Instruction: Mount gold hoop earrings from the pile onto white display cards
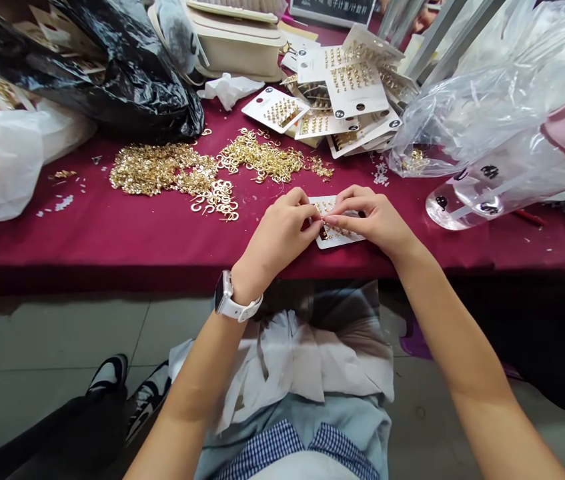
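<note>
Head view: a white earring card lies on the red counter, directly between both hands. The left hand and right hand pinch it with curled fingertips. Loose gold earrings lie beyond the left hand.

Card at table centre between both hands, earring heap to its upper left, card stack behind, bags at frame right.
</note>
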`<state>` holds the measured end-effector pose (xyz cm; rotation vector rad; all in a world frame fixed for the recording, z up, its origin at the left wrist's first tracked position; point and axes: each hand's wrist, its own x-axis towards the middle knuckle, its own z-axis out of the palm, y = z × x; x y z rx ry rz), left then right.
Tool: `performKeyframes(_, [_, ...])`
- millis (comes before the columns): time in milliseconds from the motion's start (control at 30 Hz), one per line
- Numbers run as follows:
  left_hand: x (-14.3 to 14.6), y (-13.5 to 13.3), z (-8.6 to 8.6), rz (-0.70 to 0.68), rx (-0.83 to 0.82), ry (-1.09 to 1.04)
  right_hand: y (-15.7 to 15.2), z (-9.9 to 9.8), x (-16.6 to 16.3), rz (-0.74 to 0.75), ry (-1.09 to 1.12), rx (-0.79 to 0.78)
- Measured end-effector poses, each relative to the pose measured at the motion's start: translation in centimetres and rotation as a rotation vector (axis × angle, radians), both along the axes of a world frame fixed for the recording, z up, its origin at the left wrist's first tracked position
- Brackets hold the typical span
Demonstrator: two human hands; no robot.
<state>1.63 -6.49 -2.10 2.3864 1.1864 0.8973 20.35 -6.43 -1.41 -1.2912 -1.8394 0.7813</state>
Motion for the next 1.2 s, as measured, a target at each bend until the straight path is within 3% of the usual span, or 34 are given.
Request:
performKeyframes(767, [0.49, -0.55, 0.69, 0.068, -0.033, 0.17, -0.28, -0.1, -0.08, -0.007, -0.027, 0.053])
performKeyframes(1200, [0.22, -0.17, 0.76, 0.004, -0.034, 0.218, -0.68, -0.23, -0.63, -0.04, -0.131, 0.21])
